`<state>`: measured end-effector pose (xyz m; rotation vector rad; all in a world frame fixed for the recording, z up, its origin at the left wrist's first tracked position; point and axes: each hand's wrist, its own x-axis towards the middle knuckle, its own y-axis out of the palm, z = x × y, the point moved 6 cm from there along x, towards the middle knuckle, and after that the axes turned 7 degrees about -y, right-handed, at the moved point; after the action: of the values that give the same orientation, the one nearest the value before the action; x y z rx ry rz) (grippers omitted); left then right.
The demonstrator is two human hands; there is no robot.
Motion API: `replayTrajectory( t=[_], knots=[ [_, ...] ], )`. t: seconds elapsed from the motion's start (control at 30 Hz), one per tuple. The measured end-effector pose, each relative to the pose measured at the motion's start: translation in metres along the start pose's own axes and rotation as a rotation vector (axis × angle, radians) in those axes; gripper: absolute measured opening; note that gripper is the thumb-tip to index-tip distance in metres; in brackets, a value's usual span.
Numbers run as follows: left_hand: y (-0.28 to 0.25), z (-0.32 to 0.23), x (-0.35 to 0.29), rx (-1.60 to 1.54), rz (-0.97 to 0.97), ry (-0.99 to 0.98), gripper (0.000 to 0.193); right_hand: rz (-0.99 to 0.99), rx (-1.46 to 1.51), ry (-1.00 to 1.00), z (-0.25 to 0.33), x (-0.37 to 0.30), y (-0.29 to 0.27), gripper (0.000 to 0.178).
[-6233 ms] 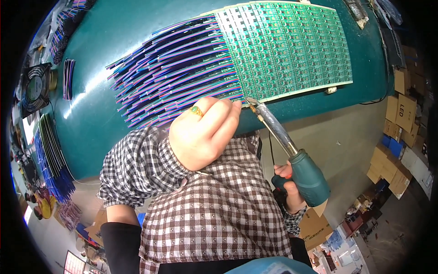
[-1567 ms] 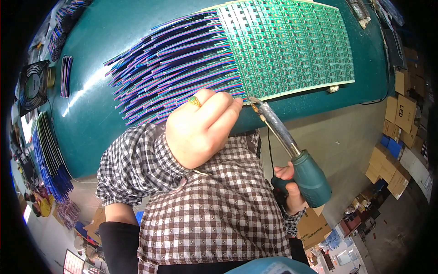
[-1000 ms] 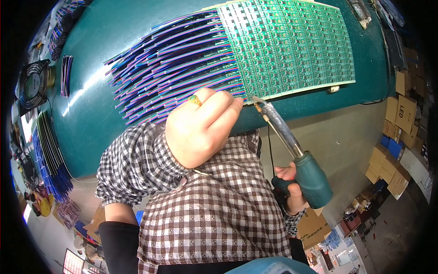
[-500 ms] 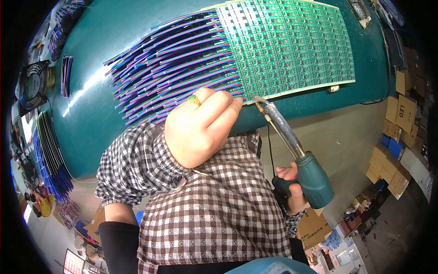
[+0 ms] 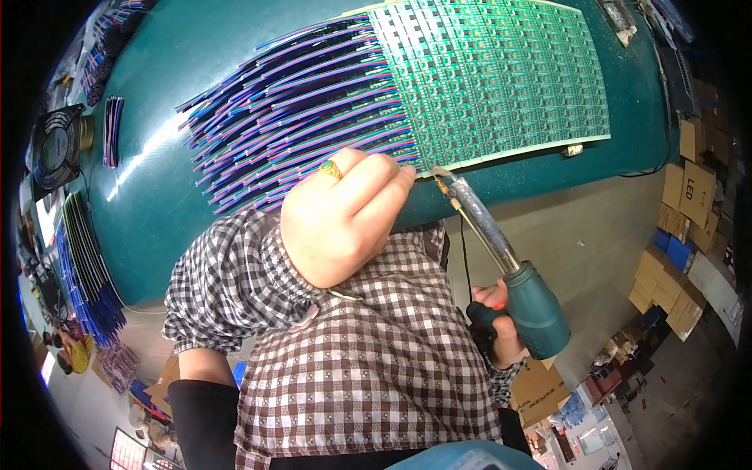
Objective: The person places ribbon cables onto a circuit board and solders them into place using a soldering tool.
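Observation:
A large green circuit board panel (image 5: 509, 86) lies on the table, with rows of small parts across it. Flat multicoloured wires (image 5: 294, 113) fan out to the left from its left edge. My left hand (image 5: 337, 219), wearing a ring, is closed at the panel's near left corner, thumb and fingers pinched on a wire end that they mostly hide. Gripped in my right hand (image 5: 509, 341) is a dark green soldering gun (image 5: 539, 313) with a long metal barrel. Its tip reaches that same corner, just right of my left fingertips; whether it touches the board I cannot tell.
The green tabletop (image 5: 149, 235) ends just below the panel. At the left stand a black fan (image 5: 56, 145), a small wire bundle (image 5: 113, 131) and a hanging bunch of wires (image 5: 86, 274). Cardboard boxes (image 5: 666, 290) are stacked on the floor at the right.
The soldering gun has shifted slightly left, its tip closer to my left fingertips. My left hand has moved barely at all and stays pinched at the corner.

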<state>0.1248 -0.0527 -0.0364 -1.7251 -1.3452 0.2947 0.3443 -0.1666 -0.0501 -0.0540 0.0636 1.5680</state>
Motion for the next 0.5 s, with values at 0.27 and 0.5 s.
replayTrajectory(
  t=[0.27,0.5],
  knots=[
    [-0.0004,0.0005,-0.0006,-0.009,-0.004,-0.007,0.033,0.024,-0.051,0.023,-0.0010,0.0009,-0.0007,0.060],
    [0.0001,0.0002,-0.0003,-0.005,0.012,-0.008,0.034,0.035,-0.074,0.021,0.0004,0.0025,0.0010,0.059]
  ],
)
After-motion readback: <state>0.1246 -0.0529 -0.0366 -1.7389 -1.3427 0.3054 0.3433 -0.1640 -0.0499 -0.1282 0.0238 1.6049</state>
